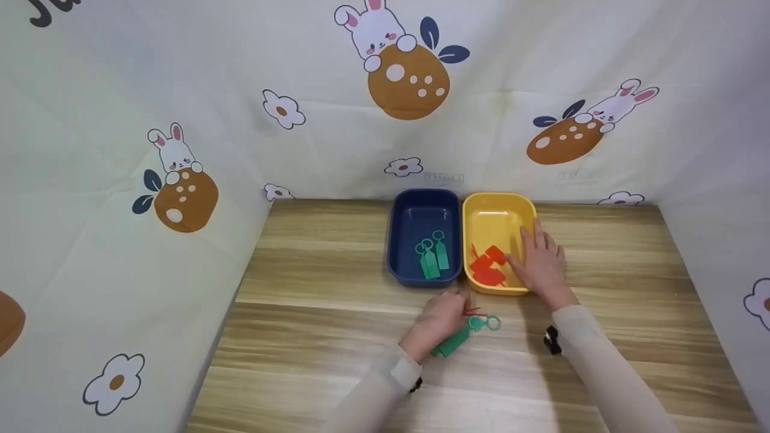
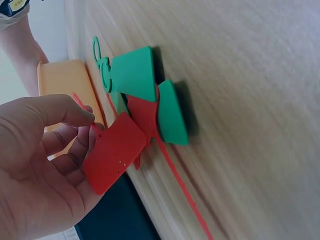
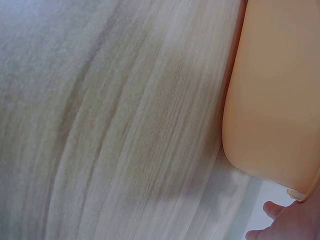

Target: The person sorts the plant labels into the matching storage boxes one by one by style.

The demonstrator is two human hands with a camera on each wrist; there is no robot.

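Observation:
My left hand [image 1: 442,313] pinches a red plastic tag [image 2: 114,154] by its thin strap, between thumb and fingers, low over the table in front of the trays. Right by it lies a small pile of green ring tags [image 1: 454,341], with another red tag [image 2: 144,114] among them, its long strap trailing away. At the yellow tray [image 1: 499,201], my right hand [image 1: 542,264] rests over the right rim with fingers extended and thumb reaching inside. Several red tags [image 1: 488,275] lie in that tray's near part. The right wrist view shows the tray's outer wall [image 3: 275,90] and a few fingertips.
A dark blue tray [image 1: 426,195] stands against the yellow one on its left, with three green ring tags [image 1: 432,258] inside. The wood-grain table [image 1: 313,258] meets a printed cloth backdrop [image 1: 325,150] at the back and both sides.

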